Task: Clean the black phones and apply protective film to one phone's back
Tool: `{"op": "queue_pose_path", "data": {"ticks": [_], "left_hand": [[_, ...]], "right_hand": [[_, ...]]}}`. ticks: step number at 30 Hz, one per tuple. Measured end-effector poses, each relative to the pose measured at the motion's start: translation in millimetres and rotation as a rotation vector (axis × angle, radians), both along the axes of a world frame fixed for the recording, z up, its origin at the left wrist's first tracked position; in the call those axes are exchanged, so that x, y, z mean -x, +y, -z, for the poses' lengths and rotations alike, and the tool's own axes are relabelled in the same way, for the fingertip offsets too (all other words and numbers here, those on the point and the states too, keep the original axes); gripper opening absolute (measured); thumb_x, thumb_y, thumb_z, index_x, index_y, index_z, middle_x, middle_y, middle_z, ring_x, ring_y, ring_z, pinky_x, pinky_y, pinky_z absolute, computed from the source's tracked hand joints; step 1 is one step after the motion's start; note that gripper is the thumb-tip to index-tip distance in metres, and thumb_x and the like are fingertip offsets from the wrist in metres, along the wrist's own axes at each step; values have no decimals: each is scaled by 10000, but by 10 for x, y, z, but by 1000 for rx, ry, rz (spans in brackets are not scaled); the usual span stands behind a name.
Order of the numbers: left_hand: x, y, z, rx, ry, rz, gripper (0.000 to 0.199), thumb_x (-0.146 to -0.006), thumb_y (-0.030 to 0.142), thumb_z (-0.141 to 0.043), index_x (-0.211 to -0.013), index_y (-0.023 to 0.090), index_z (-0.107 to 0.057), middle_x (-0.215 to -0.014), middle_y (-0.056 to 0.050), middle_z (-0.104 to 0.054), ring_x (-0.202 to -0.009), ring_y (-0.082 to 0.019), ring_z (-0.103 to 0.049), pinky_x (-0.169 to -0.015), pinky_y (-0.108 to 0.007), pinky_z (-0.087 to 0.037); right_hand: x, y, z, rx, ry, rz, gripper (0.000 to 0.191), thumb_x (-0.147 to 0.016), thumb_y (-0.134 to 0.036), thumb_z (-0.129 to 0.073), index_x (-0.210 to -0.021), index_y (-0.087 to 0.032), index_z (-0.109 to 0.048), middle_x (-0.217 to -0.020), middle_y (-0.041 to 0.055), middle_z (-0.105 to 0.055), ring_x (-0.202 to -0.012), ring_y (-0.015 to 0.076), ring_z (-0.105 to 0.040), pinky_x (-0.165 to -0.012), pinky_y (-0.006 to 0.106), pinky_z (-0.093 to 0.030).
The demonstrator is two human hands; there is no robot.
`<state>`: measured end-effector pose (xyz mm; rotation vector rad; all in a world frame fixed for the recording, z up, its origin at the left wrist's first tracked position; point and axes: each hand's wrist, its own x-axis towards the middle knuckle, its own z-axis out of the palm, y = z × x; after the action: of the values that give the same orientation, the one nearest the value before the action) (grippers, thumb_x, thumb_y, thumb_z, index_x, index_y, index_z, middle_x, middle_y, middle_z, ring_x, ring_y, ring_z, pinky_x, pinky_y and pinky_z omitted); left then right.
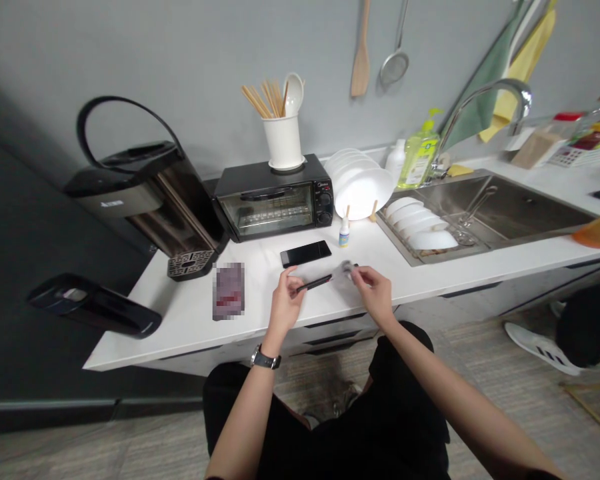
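Glasses [314, 283], dark-framed, were held just above the white desk [180, 313] at the centre of the frame, the left hand [286, 293] pinching one slim black arm between fingertips. Right hand [373, 288] was closed on a pale grey cloth [344, 272] at the other end of the glasses, so that the lens part was hidden. Directly above them in the frame lay a black phone [306, 253], and to its right stood a small dropper bottle [344, 232]. Further up stood a toaster oven [275, 200] with a white utensil holder [283, 141] on top; a sink [505, 210] occupied the right of the frame.
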<state>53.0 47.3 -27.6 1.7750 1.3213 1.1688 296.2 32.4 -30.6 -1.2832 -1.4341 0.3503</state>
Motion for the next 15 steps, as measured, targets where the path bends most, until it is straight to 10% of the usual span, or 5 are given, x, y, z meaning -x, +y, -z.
{"op": "queue_pose_path", "data": {"ticks": [5, 11, 15], "left_hand": [[-69, -69, -50, -22, 195, -41, 170, -995, 319, -626, -1111, 204, -673, -818, 2, -707, -697, -149, -666, -696, -251, -485], [-89, -160, -61, -78, 436, -16, 210, -1069, 331, -521, -1182, 210, -651, -871, -37, -774, -722, -200, -723, -683, -281, -496], [-76, -162, -26, -99, 514, 4, 250, -1044, 203, -506, -1234, 204, -667, -1037, -76, -806, -850, -224, -767, -777, -310, -551]], "right_hand": [[-49, 110, -249, -123, 147, 282, 385, -1072, -514, -457, -982, -190, -644, -965, 90, -727, -855, 221, -670, -764, 338, -527], [246, -17, -191, -150, -546, -36, 271, -1098, -288, -425, -1220, -216, -657, -1258, 106, -749, -1304, 258, -626, -1259, 553, -268], [663, -169, -100, -164, -706, -117, 405, -1103, -273, -430, -1485, -207, -549, -1411, 109, -688, -1407, 270, -550, -1308, 620, -61]]}}
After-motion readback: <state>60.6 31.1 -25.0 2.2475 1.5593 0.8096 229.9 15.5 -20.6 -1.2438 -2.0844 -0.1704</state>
